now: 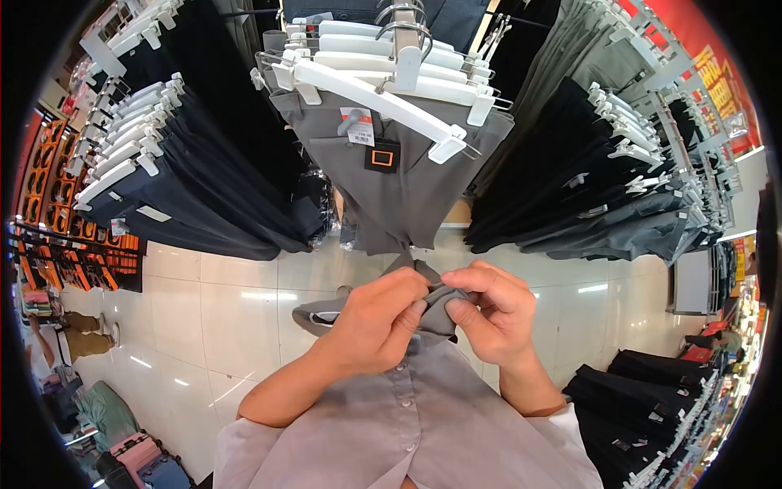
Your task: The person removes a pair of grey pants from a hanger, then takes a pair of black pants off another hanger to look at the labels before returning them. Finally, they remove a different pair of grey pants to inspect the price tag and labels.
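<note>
Gray trousers [440, 308] are bunched between my two hands, in front of my shirt. My left hand [379, 314] pinches the fabric with thumb and fingers. On the other side, my right hand [493, 310] grips the same cloth between thumb and forefinger. Part of the gray cloth hangs out to the left beyond my left wrist. Just ahead, more gray trousers [326, 167] hang from white clip hangers, with a price tag [357, 126] and a black label with an orange square [381, 157]. One white hanger [379, 106] sits tilted across the front.
Dark trousers [187, 196] hang on a rack at the left, black ones [542, 171] at the right. Further dark trousers [635, 399] are at lower right. Orange-and-black packs [61, 187] line the far left. Pink luggage [134, 456] and a person [90, 326] are at lower left.
</note>
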The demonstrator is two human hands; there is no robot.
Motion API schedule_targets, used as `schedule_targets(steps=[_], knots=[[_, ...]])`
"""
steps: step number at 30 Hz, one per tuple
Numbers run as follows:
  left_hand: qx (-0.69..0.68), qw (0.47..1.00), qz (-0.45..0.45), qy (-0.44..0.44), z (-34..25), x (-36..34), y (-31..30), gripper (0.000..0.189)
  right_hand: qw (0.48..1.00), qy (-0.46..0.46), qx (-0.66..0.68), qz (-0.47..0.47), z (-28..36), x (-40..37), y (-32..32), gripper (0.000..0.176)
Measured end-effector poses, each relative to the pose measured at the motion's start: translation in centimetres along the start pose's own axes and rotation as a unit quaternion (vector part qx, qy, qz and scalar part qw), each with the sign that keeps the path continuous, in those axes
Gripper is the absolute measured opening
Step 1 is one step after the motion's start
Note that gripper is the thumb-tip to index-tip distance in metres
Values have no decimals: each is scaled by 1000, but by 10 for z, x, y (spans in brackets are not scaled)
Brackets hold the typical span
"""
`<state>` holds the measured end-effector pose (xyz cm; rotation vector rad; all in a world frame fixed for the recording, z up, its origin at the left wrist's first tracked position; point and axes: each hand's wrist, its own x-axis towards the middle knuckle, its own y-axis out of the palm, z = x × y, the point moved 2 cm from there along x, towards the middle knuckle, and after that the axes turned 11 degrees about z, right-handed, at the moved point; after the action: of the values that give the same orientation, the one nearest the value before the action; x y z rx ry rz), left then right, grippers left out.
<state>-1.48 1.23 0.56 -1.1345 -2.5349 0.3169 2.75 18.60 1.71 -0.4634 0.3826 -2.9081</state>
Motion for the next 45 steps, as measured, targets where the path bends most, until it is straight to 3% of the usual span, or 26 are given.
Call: schedule_targets(steps=[8, 17, 20, 23, 29, 32, 35, 38, 41, 45], knots=[[-45, 997, -57, 7, 2, -4, 4, 7, 998, -34, -18, -41, -10, -3, 8, 25], [40, 991, -123, 31, 4, -4, 19, 10, 999, -16, 1, -46, -10, -4, 12, 19], [64, 991, -108, 43, 1, 0, 16, 9, 998, -32, -26, -54, -8, -2, 14, 12], [51, 994, -88, 49, 0, 3, 18, 9, 991, -110, -52, -63, -14, 2, 19, 11], [-21, 995, -101, -15, -4, 4, 23, 14, 980, -162, -73, -90, -12, 7, 17, 10], [37, 999, -12, -12, -6, 4, 16, 17, 971, -208, -93, -66, -15, 11, 16, 9], [43, 999, 2, -19, -1, 7, 14, 16, 968, -214, -105, -80, -18, 13, 17, 10], [130, 991, -3, 19, 4, 18, 16, 16, 953, -208, -145, -166, -23, 12, 13, 13], [171, 983, -28, 62, 1, 28, 18, 17, 950, -194, -152, -194, -25, 9, 12, 15], [125, 991, 51, -1, 9, 22, 15, 20, 958, -176, -152, -168, -26, 8, 10, 15]])
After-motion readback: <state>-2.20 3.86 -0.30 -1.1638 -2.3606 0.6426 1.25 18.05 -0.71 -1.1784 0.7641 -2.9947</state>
